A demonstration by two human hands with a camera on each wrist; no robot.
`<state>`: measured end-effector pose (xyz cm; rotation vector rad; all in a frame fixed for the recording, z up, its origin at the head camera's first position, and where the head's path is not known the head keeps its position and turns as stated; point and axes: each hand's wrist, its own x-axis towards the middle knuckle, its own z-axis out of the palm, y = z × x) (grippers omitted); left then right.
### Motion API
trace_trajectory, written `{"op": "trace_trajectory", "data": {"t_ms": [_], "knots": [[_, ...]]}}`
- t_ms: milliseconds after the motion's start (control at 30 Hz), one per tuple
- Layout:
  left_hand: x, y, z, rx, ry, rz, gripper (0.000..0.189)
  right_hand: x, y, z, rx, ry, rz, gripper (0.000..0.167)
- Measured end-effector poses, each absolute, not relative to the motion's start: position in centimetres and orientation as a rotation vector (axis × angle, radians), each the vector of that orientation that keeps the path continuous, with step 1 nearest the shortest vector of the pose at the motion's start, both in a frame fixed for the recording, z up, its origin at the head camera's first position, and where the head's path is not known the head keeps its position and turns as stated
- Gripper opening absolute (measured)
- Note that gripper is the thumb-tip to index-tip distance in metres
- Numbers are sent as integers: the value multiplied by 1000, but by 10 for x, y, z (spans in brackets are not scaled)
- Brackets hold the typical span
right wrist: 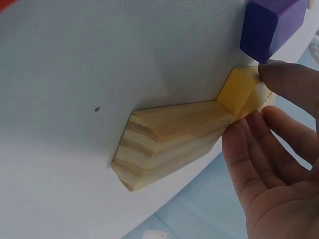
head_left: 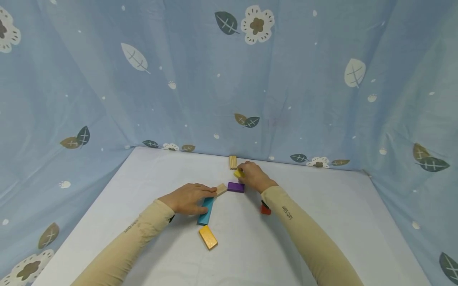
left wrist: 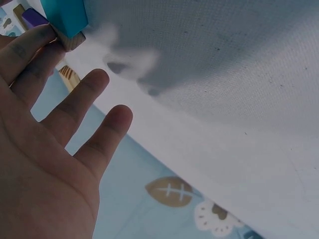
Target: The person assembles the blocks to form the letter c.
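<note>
In the head view my right hand (head_left: 254,176) pinches a small yellow block (head_left: 238,173) near the back of the table. The right wrist view shows the thumb on one side of the yellow block (right wrist: 238,92) and fingertips on the other, its end against a striped wooden block (right wrist: 179,129). A purple block (head_left: 236,187) lies just in front. My left hand (head_left: 189,198) rests with fingers extended, fingertips at a plain wooden block (head_left: 222,189) and thumb on a turquoise block (head_left: 205,214). In the left wrist view, two fingers stretch past the turquoise block (left wrist: 65,17).
A golden-yellow block (head_left: 208,237) lies at the near end of the turquoise one. Partly under the right forearm sits a red block (head_left: 266,209). A blue patterned curtain (head_left: 200,99) hangs behind and beside the white table (head_left: 340,222).
</note>
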<state>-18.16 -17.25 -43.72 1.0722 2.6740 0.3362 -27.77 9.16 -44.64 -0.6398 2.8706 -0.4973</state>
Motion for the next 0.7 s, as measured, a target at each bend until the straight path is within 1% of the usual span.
{"op": "trace_trajectory", "data": {"t_ms": [467, 700], "knots": [[-182, -172, -439, 1064, 2673, 339, 58, -279, 93, -451, -592, 2864, -537, 46], [-182, -171, -437, 1054, 2674, 330, 57, -275, 96, -443, -614, 2891, -605, 45]]}}
